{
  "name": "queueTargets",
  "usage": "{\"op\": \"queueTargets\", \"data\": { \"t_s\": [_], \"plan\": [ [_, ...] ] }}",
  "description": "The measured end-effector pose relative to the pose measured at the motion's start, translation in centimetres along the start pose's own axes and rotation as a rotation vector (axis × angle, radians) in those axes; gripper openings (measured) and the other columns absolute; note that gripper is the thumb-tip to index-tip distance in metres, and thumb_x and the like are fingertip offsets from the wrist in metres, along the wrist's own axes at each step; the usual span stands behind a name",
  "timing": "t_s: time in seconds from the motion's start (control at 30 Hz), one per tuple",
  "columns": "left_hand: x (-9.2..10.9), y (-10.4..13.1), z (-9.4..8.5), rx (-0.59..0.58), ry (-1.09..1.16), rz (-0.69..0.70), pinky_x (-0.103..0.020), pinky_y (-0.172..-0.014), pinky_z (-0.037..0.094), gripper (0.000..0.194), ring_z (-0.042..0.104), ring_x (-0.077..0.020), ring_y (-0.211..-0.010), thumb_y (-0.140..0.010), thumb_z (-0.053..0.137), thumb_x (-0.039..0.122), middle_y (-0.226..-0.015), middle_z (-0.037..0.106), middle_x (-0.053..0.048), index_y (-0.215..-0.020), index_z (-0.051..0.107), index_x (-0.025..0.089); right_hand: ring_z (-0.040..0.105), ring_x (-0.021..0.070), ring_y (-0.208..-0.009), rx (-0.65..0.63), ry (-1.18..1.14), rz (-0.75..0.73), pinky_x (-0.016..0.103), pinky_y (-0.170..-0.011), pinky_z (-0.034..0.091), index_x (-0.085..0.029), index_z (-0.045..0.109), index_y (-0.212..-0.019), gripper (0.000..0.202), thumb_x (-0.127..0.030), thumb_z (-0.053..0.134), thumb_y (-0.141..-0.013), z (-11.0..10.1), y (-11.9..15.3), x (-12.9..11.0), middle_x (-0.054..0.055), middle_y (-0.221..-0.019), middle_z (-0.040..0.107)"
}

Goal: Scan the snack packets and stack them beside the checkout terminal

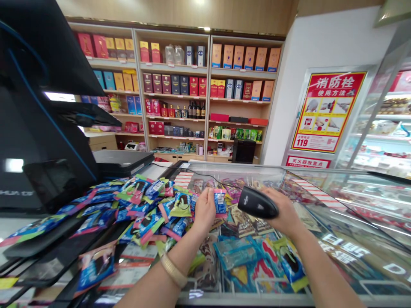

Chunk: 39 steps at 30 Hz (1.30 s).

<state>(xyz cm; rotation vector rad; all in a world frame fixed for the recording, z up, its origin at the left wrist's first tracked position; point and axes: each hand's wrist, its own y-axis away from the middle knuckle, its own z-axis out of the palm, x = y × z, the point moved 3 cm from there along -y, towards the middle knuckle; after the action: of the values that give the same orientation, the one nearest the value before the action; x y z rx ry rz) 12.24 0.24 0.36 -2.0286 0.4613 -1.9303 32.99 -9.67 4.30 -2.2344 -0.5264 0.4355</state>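
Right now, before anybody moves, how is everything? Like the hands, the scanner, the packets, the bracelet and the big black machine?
Left hand: closed on a packet.
Right hand: gripping the scanner.
Scanner: held up, tilted.
Held packet: looks unopened.
Packet pile: heaped, overlapping.
Bracelet: worn on the left arm.
Big black machine: can't tell if it's on.

A wide gold-toned bangle, short or no sleeves

Black scanner facing blue-and-pink packet, both above glass top
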Motion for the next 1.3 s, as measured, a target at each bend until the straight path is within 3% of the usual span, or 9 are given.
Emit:
{"op": "queueTargets", "data": {
  "t_s": [0.43,0.63,0.73,0.87,0.97,1.13,1.23,1.3],
  "plan": [
    [0.6,0.0,-0.3,0.007,-0.089,0.056,-0.024,-0.054,0.03,0.033,0.038,-0.0124,-0.057,-0.09,0.034,0.041,-0.059,0.039,0.004,-0.063,0.036,0.022,0.055,0.0185,-0.074,-0.142,0.065,-0.039,0.03,-0.069,0.044,-0.021,0.059,-0.08,0.016,-0.014,0.053,-0.067,0.8,-0.5,-1.4,0.004,-0.079,0.059],
    [0.7,0.0,-0.2,0.006,-0.11,0.08,-0.024,-0.054,0.032,0.035,0.04,-0.0123,-0.057,-0.09,0.036,0.042,-0.058,0.041,0.004,-0.062,0.038,0.022,0.056,0.0184,-0.074,-0.073,0.065,-0.039,0.03,-0.067,0.045,-0.022,0.058,-0.079,0.013,-0.018,0.054,-0.068,0.8,-0.2,-1.0,0.004,-0.08,0.06],
    [1.8,0.2,-0.5,-0.024,-0.141,0.134,-0.024,-0.055,0.037,0.035,0.047,-0.0137,-0.058,-0.092,0.033,0.041,-0.06,0.048,0.003,-0.066,0.045,0.021,0.058,0.0196,-0.075,0.017,0.074,-0.021,0.032,-0.068,0.046,-0.021,0.06,-0.086,0.016,-0.022,0.057,-0.07,0.6,0.0,-0.1,0.005,-0.084,0.062],
    [5.0,0.3,-2.8,-0.065,-0.409,0.452,-0.028,-0.079,0.044,0.031,0.06,-0.0177,-0.089,-0.095,0.034,0.033,-0.092,0.066,-0.004,-0.094,0.062,0.021,0.058,0.0215,-0.077,0.105,0.078,0.009,0.033,-0.068,0.047,-0.021,0.061,-0.088,0.018,-0.024,0.06,-0.07,0.3,0.4,1.3,0.006,-0.084,0.062],
    [6.2,-0.4,-5.3,-0.096,-0.731,0.613,-0.03,-0.082,0.045,0.031,0.061,-0.0191,-0.093,-0.095,0.036,0.028,-0.103,0.067,-0.006,-0.106,0.064,0.023,0.058,0.0209,-0.074,0.133,0.066,0.028,0.032,-0.065,0.046,-0.02,0.06,-0.087,0.017,-0.026,0.062,-0.07,0.2,0.6,1.9,0.005,-0.081,0.061],
    [4.8,-1.5,-8.5,-0.193,-1.262,0.603,-0.038,-0.082,0.044,0.026,0.062,-0.0235,-0.089,-0.085,0.048,0.016,-0.102,0.068,-0.008,-0.097,0.069,0.026,0.058,0.0206,-0.074,0.166,0.065,0.05,0.032,-0.065,0.045,-0.02,0.059,-0.086,0.018,-0.029,0.063,-0.071,0.2,0.6,1.9,0.005,-0.082,0.06],
    [3.6,-1.1,-9.2,-0.241,-1.341,0.577,-0.044,-0.088,0.043,0.022,0.061,-0.0265,-0.096,-0.086,0.051,0.024,-0.104,0.068,-0.008,-0.097,0.07,0.027,0.058,0.0205,-0.074,0.175,0.06,0.057,0.032,-0.066,0.045,-0.02,0.06,-0.087,0.018,-0.028,0.063,-0.071,0.1,0.5,1.8,0.005,-0.082,0.06],
    [3.6,-0.5,-9.2,-0.204,-1.295,0.613,-0.047,-0.095,0.04,0.025,0.058,-0.0282,-0.104,-0.087,0.05,0.032,-0.109,0.067,-0.009,-0.103,0.069,0.026,0.058,0.0201,-0.074,0.178,0.062,0.071,0.031,-0.067,0.045,-0.02,0.06,-0.086,0.017,-0.029,0.063,-0.072,0.0,0.4,1.8,0.005,-0.081,0.06]
  ]
}}
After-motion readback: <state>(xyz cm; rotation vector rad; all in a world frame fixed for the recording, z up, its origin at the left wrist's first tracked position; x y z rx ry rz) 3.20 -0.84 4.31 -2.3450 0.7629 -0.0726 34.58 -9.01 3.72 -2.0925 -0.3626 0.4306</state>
